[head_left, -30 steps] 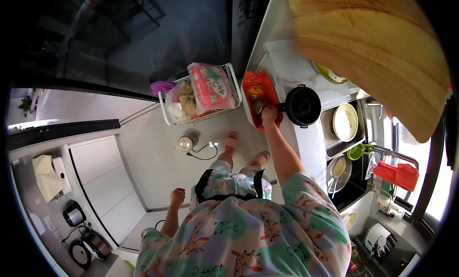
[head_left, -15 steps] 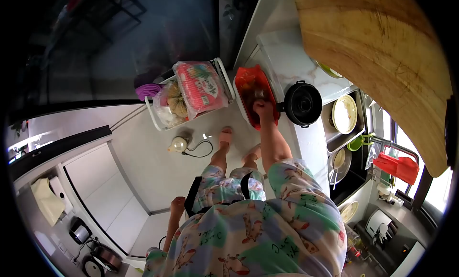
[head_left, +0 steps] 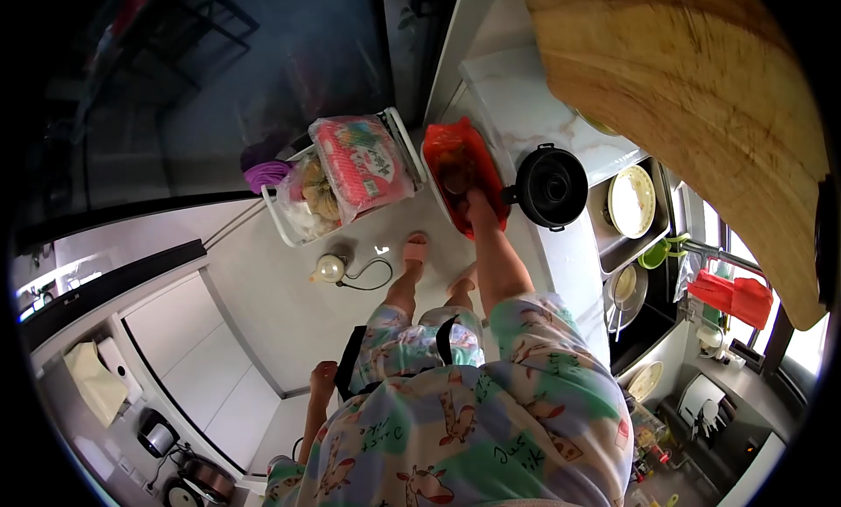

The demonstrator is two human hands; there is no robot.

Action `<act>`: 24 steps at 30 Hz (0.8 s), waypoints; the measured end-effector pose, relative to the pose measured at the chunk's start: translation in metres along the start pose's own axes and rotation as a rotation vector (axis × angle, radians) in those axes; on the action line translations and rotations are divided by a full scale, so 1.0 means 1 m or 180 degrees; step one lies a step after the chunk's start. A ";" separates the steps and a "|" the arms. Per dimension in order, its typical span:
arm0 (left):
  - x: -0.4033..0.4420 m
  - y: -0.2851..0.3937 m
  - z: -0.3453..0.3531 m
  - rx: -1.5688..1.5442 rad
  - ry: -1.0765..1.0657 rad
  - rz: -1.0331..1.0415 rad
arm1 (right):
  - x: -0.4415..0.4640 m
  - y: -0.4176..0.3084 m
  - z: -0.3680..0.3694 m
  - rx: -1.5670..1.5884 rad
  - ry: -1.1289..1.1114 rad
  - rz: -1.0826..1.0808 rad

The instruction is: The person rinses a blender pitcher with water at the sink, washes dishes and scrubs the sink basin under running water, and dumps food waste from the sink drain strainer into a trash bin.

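My right hand (head_left: 475,207) is down inside a bin lined with a red plastic bag (head_left: 438,137). Its fingers are closed, and a dark brownish round thing (head_left: 455,183) lies at their tips, too dim to name. Just right of the bin, a black round pan (head_left: 553,188) sits on the counter edge with its short handle toward my forearm. My left hand (head_left: 324,376) hangs by my hip with curled fingers and nothing visible in them.
Left of the bin stands a white cart (head_left: 289,231) with a pink package (head_left: 361,168) and a pumpkin (head_left: 318,196). A corded round device (head_left: 330,268) lies on the floor. A sink (head_left: 613,260) holds a plate (head_left: 631,202). A wooden board (head_left: 683,87) looms close at upper right.
My right hand has shifted slightly toward me inside the bin, and the brownish round thing now shows beyond its fingers. My left hand stays by my hip. The view has shifted slightly.
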State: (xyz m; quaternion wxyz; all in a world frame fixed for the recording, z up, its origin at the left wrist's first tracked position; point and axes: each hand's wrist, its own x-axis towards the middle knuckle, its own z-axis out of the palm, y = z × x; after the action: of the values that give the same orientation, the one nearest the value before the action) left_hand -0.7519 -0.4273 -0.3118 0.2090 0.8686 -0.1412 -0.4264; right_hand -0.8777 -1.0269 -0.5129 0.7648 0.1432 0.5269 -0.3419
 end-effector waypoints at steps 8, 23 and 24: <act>0.014 0.009 -0.007 -0.0054 -0.0058 0.0115 | -0.067 0.004 0.041 -0.1786 0.0080 -0.0472; 0.091 0.318 0.047 0.1095 -0.2526 0.1691 | -0.405 -0.060 -0.064 -0.5398 -0.0734 -0.4681; 0.081 0.348 0.061 0.1128 -0.2683 0.1841 | -0.418 -0.074 -0.082 -0.5186 -0.0357 -0.4704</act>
State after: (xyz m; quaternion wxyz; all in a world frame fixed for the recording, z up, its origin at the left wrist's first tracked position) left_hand -0.7753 -0.7806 -0.2321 0.0933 0.5699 -0.5159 -0.6327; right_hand -1.0738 -0.8771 -0.1583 0.2599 -0.7705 0.5149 -0.2713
